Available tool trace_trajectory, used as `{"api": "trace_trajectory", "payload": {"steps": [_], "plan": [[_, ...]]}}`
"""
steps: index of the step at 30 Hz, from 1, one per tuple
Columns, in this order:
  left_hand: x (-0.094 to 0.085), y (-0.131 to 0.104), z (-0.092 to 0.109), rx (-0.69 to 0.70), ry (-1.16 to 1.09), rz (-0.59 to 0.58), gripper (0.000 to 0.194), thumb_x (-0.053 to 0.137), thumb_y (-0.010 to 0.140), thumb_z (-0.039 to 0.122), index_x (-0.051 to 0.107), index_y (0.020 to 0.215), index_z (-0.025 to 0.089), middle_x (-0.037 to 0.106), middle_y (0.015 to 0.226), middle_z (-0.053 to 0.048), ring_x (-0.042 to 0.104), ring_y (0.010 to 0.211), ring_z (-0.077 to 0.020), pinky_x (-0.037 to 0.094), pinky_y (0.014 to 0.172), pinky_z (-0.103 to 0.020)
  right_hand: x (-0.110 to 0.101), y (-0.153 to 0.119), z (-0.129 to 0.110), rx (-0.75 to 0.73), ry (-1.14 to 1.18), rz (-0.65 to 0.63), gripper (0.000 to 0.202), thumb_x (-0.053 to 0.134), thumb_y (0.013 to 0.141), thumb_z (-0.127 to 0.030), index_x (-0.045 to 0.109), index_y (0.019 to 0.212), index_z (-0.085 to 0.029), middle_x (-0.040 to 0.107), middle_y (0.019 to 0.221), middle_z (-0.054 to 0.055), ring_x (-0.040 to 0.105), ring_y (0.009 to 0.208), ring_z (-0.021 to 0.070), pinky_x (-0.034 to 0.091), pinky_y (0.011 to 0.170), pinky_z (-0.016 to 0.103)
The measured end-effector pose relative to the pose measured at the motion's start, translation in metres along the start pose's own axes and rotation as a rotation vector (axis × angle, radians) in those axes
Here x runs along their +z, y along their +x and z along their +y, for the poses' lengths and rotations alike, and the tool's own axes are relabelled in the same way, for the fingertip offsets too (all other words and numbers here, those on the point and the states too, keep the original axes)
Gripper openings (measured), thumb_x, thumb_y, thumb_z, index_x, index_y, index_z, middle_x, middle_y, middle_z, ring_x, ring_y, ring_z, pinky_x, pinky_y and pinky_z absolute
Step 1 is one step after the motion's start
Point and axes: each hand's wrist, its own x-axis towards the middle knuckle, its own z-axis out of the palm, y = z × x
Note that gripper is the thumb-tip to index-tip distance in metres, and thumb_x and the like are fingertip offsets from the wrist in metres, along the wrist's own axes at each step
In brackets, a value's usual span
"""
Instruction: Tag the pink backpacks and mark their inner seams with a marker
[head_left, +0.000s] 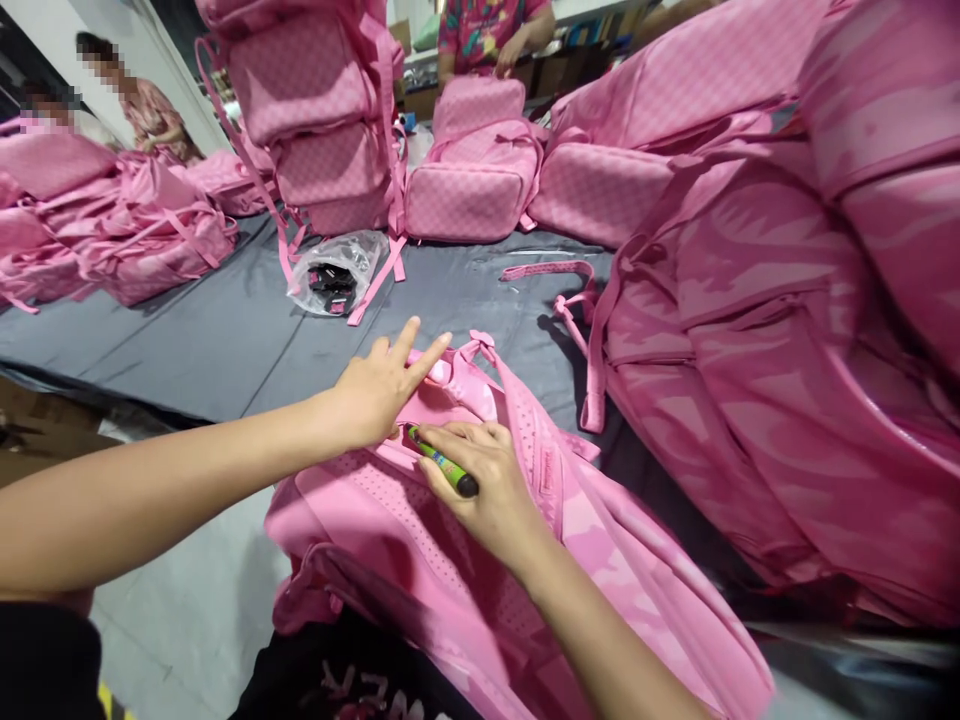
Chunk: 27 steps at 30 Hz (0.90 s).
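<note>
A pink backpack [322, 505] lies at the table's front edge, its padded back and straps turned up toward me. My right hand [484, 480] grips a green marker pen [450, 468] with a black end, its tip directed at the upper part of the backpack. My left hand [382, 385] rests on the backpack's top edge beside the pen, with thumb and fingers spread. A perforated shoulder strap [536, 440] runs just right of my right hand. The spot under the pen tip is partly hidden by my fingers.
Camouflage-patterned pink backpacks [750, 380] are heaped at the right. Checked pink bags [307, 85] stand stacked at the back, with more bags [150, 230] at far left. A clear plastic bag [337, 272] of black parts sits on the grey table cover [202, 330]. Other people stand beyond the table.
</note>
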Motion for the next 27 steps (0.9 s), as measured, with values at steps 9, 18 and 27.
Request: {"api": "trace_trajectory", "payload": {"steps": [9, 18, 27], "plan": [[0.008, 0.002, -0.040, 0.197, -0.252, 0.014, 0.094, 0.059, 0.082, 0.020, -0.001, 0.154, 0.028, 0.016, 0.160, -0.016, 0.029, 0.143, -0.0284, 0.038, 0.106, -0.040, -0.001, -0.004, 0.000, 0.070, -0.006, -0.006, 0.025, 0.062, 0.088, -0.023, 0.069, 0.112, -0.021, 0.075, 0.106, 0.008, 0.068, 0.093, 0.0225, 0.042, 0.085, 0.041], [0.007, 0.004, -0.024, 0.054, -0.129, -0.085, 0.119, 0.073, 0.075, 0.032, -0.019, 0.151, 0.027, -0.004, 0.159, -0.027, 0.037, 0.138, -0.0371, 0.049, 0.090, -0.036, 0.016, 0.009, 0.008, 0.020, 0.154, 0.000, 0.025, 0.060, 0.089, -0.023, 0.069, 0.112, -0.021, 0.075, 0.107, 0.006, 0.072, 0.089, 0.0202, 0.048, 0.081, 0.036], [0.013, 0.013, -0.014, 0.005, -0.058, -0.056, 0.106, 0.062, 0.079, 0.018, -0.015, 0.152, 0.021, 0.012, 0.157, -0.028, 0.051, 0.125, -0.0372, 0.052, 0.083, -0.038, 0.025, -0.001, 0.014, 0.059, 0.107, 0.064, 0.028, 0.060, 0.088, -0.020, 0.067, 0.116, -0.018, 0.073, 0.112, 0.009, 0.071, 0.097, 0.0232, 0.047, 0.082, 0.040]]}}
